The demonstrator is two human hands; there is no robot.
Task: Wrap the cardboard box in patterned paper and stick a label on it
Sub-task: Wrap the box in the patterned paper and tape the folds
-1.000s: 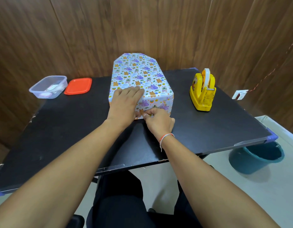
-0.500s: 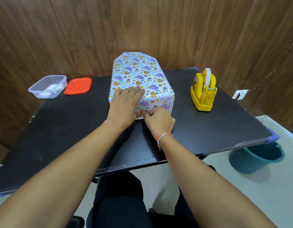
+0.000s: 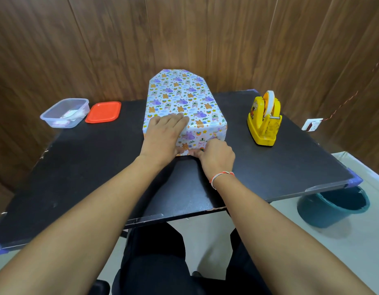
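A box covered in patterned paper [image 3: 184, 99] with purple and orange animal prints lies in the middle of the black table [image 3: 88, 167]. The paper's far end stands up against the wall in a folded flap. My left hand [image 3: 163, 137] lies flat on the box's near top corner, fingers straight. My right hand [image 3: 214, 156] has curled fingers pressing the paper fold against the near side of the box, at table level. No cardboard shows.
A yellow tape dispenser [image 3: 265, 122] stands to the right of the box. At the back left sit a clear plastic tub [image 3: 65, 112] and its red lid [image 3: 103, 111]. A teal bucket [image 3: 333, 207] is on the floor at right. The wooden wall is close behind.
My right hand has shifted slightly to the right along the near side of the box. My left hand stays flat on top.
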